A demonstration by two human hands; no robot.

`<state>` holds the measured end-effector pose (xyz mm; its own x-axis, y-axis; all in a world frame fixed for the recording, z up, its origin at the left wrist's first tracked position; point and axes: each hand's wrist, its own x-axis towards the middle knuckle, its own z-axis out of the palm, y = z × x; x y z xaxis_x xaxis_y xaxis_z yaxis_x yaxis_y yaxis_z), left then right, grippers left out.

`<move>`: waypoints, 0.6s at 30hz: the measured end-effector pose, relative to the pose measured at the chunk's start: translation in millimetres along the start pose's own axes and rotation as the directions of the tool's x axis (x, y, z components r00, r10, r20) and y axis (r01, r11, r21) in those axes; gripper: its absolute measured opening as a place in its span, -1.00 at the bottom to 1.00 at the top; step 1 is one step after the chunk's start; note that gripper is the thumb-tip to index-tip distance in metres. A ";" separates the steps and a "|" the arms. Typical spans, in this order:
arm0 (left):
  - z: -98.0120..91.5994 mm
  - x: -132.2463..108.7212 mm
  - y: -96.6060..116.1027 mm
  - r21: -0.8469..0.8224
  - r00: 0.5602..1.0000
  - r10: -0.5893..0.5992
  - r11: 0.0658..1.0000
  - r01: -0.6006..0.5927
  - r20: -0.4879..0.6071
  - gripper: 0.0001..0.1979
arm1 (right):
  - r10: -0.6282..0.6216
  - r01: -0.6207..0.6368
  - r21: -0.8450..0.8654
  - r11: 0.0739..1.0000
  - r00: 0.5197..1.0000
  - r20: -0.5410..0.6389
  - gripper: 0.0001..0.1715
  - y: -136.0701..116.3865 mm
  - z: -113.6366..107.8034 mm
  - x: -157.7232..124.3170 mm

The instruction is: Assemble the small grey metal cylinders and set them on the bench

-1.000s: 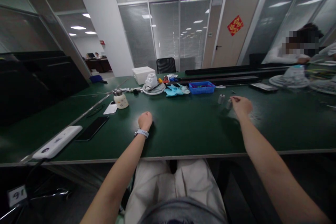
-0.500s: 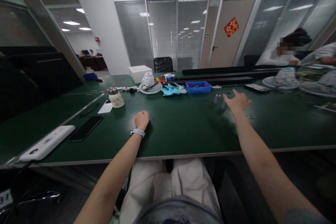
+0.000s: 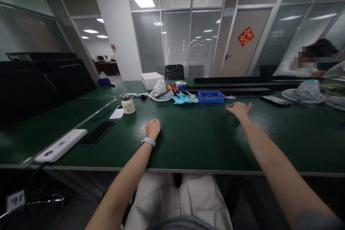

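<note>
My left hand (image 3: 152,128) rests as a closed fist on the green table (image 3: 188,136), with a watch (image 3: 148,141) on the wrist. I see nothing sticking out of it. Farther out on the right, my right hand (image 3: 240,109) is curled at a small grey cylinder (image 3: 230,105), whose end shows at the fingertips. One finger of that hand sticks out to the right. The palm side is hidden, and a second grey cylinder cannot be made out behind the hand.
Behind are a blue tray (image 3: 211,97), light-blue fan blades (image 3: 182,98), a white fan part (image 3: 161,93) and a white box (image 3: 152,80). On the left lie a jar (image 3: 128,104), a phone (image 3: 98,133) and a white power strip (image 3: 61,145). A person (image 3: 293,65) sits at the far right.
My right hand has come down and left onto the grey cylinders, its spread fingers now curled in. My left fist stays on the table. The whole view has shifted slightly.
</note>
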<state>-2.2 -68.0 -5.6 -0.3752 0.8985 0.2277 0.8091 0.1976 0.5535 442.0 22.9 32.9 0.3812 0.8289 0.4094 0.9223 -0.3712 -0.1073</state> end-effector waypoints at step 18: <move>19.4 0.6 24.0 -0.423 0.898 0.426 0.798 -0.430 -0.111 -0.69 | -0.629 0.521 0.624 0.582 0.775 -0.061 -0.59 -199.3 -22.2 -160.3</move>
<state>25.8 -55.1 -7.7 -0.0424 0.8477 0.5288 0.6157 -0.3947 0.6820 195.7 -45.3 8.8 -0.2883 0.8505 0.4400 0.7751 0.4771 -0.4142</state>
